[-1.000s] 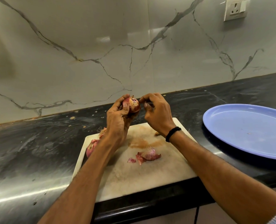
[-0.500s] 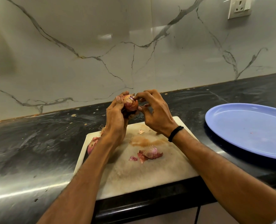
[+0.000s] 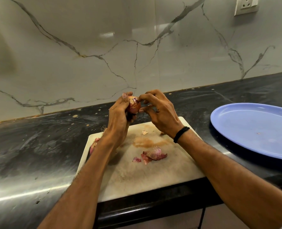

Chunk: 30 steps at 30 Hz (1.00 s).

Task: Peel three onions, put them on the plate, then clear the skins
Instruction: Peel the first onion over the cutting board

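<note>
Stained cutting board [image 3: 153,176] on black countertop [image 3: 37,154]; wall socket [image 3: 246,4] upper right.

Single view: head cam, wide-angle, worn by the person at the counter [image 3: 37,146]. It looks forward and down, facing the wall [image 3: 87,55]. Close range: both forearms cross the bottom edge, and left hand [image 3: 118,119] and right hand [image 3: 161,116] meet on the onion [image 3: 134,106] just above centre. Board [image 3: 153,176] fills lower middle, near edge at the counter front. Plate [image 3: 252,129] cut by the right edge. Socket [image 3: 246,5] clipped at the top right corner. Wall takes the upper half. Counter runs full width, left edge to right. Its back line climbs to the right, so the view sits skewed to the wall, not square on.
</note>
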{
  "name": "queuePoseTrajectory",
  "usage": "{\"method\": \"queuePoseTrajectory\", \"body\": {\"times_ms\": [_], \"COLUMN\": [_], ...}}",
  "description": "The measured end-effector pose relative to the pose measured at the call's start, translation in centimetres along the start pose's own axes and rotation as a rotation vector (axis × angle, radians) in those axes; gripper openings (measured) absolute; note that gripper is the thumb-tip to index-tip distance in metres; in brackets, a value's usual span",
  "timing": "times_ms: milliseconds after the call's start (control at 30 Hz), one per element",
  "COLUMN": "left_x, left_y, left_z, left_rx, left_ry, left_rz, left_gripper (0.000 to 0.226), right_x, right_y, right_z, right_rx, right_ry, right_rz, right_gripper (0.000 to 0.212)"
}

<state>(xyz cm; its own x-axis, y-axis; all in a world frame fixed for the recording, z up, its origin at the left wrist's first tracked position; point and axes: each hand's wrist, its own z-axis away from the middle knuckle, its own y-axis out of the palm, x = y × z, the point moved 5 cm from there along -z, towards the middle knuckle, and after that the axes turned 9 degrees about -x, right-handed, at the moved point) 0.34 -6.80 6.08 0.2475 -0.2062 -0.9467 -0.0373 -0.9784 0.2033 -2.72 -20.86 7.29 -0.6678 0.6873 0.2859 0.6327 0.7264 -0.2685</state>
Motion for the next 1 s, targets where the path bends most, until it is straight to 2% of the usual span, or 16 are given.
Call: {"method": "queuePoseTrajectory", "body": {"times_ms": [433, 600, 767, 1000], "left_x": [0.48, 0.19, 0.02, 0.14], "left_y": [-0.01, -0.09, -0.21, 0.03], "left_z": [-0.06, -0.14, -0.17, -0.16], "left_rx": [-0.007, -0.022, -0.02, -0.002], "left_ry": [0.006, 0.001, 0.004, -0.002], "left_rz": [-0.091, -0.035, -0.003, -0.007], "left_gripper": [0.041, 0.039, 0.04, 0.044], "right_x": [-0.01, -0.33, 0.05, -0.09], "right_y": [0.1, 0.21, -0.07, -0.02], "right_z": [0.08, 0.2, -0.08, -0.04], "right_rx": [0.071, 0.041, 0.004, -0.017], "right_ry": [0.017, 0.028, 0.081, 0.054], "right_rz": [-0.029, -0.039, -0.113, -0.092], "right_gripper": [0.019, 0.014, 0.02, 0.017]}}
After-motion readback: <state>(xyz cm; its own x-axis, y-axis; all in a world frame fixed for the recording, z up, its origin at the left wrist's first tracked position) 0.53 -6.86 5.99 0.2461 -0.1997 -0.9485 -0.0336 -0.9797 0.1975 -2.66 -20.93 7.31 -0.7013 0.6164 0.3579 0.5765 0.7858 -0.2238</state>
